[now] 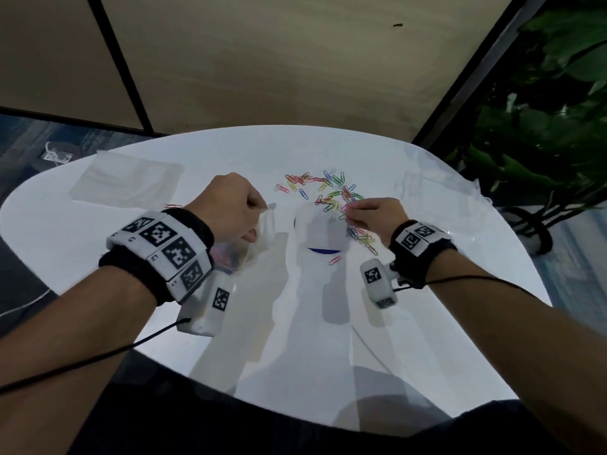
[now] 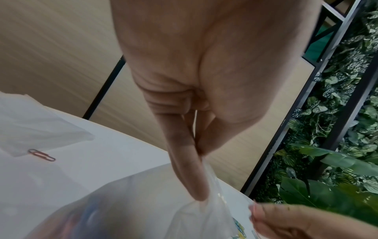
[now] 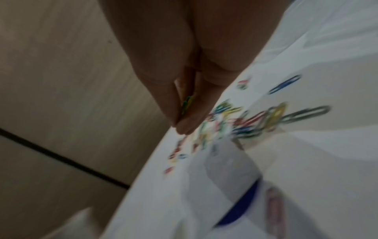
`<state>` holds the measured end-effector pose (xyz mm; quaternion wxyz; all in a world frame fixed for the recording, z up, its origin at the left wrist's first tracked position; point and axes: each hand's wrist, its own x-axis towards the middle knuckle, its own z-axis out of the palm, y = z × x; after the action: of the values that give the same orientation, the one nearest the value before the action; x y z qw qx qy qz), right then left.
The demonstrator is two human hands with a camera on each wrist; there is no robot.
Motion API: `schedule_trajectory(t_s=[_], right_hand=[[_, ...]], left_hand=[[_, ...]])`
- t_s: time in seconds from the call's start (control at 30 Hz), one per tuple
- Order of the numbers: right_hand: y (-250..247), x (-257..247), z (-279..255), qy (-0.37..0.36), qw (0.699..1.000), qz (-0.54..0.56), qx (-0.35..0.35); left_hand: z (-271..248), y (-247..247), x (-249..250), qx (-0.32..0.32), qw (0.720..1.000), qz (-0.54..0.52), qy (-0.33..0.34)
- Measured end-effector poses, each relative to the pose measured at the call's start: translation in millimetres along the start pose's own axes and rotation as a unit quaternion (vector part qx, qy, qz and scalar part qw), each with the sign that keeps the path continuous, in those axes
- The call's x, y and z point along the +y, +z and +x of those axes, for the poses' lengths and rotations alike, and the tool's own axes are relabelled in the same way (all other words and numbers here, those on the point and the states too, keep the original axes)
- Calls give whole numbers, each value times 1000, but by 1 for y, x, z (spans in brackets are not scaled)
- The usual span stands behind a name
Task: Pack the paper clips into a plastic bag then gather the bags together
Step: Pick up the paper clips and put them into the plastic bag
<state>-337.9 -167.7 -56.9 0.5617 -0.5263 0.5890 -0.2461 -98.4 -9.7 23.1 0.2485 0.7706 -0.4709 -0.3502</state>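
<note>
left hand (image 1: 230, 208) pinches plastic bag (image 1: 259, 234) rim, holding it above table (image 1: 98, 251). right hand (image 1: 371, 215) fingers clamped on paper clips (image 3: 187, 103) beside loose pile (image 1: 331, 192). advise: keep mouth wide, release clips well inside.

Coloured paper clips (image 1: 331, 192) lie scattered mid-table — some already inside the held-up clear plastic bag (image 1: 244, 251).

No readable words, brand names or numbers appear anywhere. The only signs are black-and-white square code markers on the white wristbands (image 1: 161, 251) (image 1: 418, 239) and on the small camera housings (image 1: 220, 299) (image 1: 372, 275) hanging beneath each wrist; small characters beside the left band's markers are too tiny to make out.
</note>
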Motion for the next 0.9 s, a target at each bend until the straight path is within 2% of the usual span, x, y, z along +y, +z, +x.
schedule_trajectory(t_s=[0.07, 0.13, 0.2, 0.3, 0.37, 0.43, 0.5, 0.57, 0.6, 0.67, 0.7, 0.77, 0.9], right_hand=[[19, -22, -25, -13, 988, 127, -82], [38, -39, -47, -41, 977, 147, -151], [53, -42, -60, -73, 977, 99, -174], [69, -38, -66, -122, 980, -28, -154], [71, -40, -66, -175, 959, -151, -161], [63, -46, -63, -211, 940, -209, -166], [45, -47, -56, -195, 955, -190, -116], [17, -31, -37, -129, 966, -224, -32], [3, -19, -30, -67, 951, -300, -9], [-16, 11, -22, 87, 892, -443, -6], [-22, 24, -19, 130, 867, -482, 2], [-26, 39, -11, 133, 857, -495, 41], [-16, 30, 17, 42, 860, -501, 90]], left_hand=[[4, 4, 6, -4, 1000, -20, 7], [7, 9, 15, -10, 999, -38, 15], [9, 12, 22, -9, 999, -40, 22], [11, 14, 28, -6, 999, -41, 34], [12, 16, 29, -7, 998, -45, 35], [14, 17, 27, -7, 998, -52, 34], [15, 16, 23, -4, 997, -64, 33], [17, 16, 20, -3, 997, -69, 33], [18, 15, 18, -5, 997, -71, 33], [19, 12, 15, -7, 997, -70, 33], [20, 10, 14, -7, 997, -69, 34], [22, 8, 12, -4, 997, -64, 42], [22, 7, 11, 3, 997, -47, 60]])
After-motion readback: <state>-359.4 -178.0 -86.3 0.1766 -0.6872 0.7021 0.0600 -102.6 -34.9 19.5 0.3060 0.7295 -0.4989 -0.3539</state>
